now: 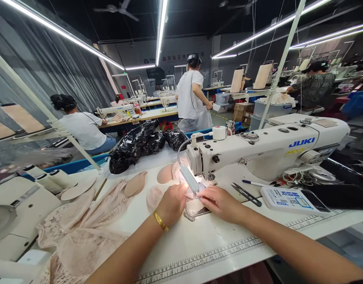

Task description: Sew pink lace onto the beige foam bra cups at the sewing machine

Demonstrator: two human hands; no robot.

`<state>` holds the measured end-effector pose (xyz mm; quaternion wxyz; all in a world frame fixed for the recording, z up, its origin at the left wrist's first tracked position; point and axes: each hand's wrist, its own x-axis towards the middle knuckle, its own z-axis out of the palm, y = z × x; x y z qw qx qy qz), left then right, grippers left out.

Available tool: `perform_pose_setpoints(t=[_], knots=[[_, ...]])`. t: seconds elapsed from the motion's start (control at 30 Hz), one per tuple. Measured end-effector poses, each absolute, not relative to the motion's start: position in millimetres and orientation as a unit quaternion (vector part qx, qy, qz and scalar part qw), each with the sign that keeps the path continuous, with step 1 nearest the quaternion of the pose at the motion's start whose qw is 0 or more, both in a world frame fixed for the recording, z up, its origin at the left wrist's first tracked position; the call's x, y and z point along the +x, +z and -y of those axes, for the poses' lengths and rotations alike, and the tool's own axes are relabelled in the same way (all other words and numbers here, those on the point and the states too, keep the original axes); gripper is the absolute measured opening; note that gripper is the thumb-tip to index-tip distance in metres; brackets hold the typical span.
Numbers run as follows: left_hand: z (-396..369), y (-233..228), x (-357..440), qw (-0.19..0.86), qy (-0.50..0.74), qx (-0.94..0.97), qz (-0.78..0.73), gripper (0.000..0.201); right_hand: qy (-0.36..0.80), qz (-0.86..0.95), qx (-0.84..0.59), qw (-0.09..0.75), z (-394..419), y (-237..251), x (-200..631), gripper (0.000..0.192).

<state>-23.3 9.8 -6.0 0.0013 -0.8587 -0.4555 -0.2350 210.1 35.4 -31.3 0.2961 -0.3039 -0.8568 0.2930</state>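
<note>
Ruled worktable (216,252) (busy sewing hall)

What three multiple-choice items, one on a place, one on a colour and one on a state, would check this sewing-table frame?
1. Where do the thread snips lie?
A. On the table right of the right hand
B. On the lace pile
C. On top of the machine

2. What colour are the bags behind the machine?
A. White
B. Black
C. Blue

3. What is the state of the machine lamp?
A. Off
B. Lit
C. Removed

Answers:
1 A: the thread snips lie on the table just right of the right hand.
2 B: the bags are glossy black.
3 B: the lamp glows over the pale fabric piece that the left hand and right hand press flat under the sewing machine.
</note>
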Motion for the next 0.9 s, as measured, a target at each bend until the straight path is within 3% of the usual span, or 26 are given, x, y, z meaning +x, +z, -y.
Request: perform_pose_setpoints(t=[0.1, 0.17, 0.23, 0.3, 0.37, 0.47, 0.57, 0.67, 0.77, 0.9], knots=[[45, 0, -23, -0.062, -0.28, -0.847, 0.448, 0.027, 0.534, 0.715, -0.348, 0.288, -15, -22, 192, 0.036], [87, -2, -15, -0.299, -0.361, -0.755, 0.458, 0.029, 0.63, 0.619, -0.346, 0.315, 0, -18, 178, 0.05], [119, -8, -3, -0.633, -0.369, -0.528, 0.428, 0.039, 0.667, 0.56, -0.333, 0.36, 18, -15, 168, 0.057], [134, -15, 6, -0.773, -0.417, -0.264, 0.399, 0.048, 0.681, 0.531, -0.311, 0.396, 39, -14, 166, 0.06], [134, -17, 11, -0.74, -0.536, -0.119, 0.389, 0.038, 0.683, 0.532, -0.281, 0.413, 61, -16, 171, 0.062], [122, -13, 10, -0.627, -0.66, -0.072, 0.407, 0.021, 0.691, 0.55, -0.261, 0.39, 85, -22, 186, 0.066], [114, -10, 11, -0.623, -0.657, -0.097, 0.414, 0.024, 0.707, 0.526, -0.297, 0.369, 93, -27, 196, 0.079], [114, -9, 16, -0.652, -0.643, -0.057, 0.399, 0.02, 0.703, 0.482, -0.331, 0.405, 89, -30, 196, 0.087], [117, -6, 21, -0.68, -0.637, -0.011, 0.364, 0.018, 0.705, 0.443, -0.338, 0.438, 87, -31, 193, 0.087], [121, -3, 24, -0.654, -0.661, -0.059, 0.365, 0.032, 0.715, 0.412, -0.327, 0.46, 90, -32, 192, 0.079]])
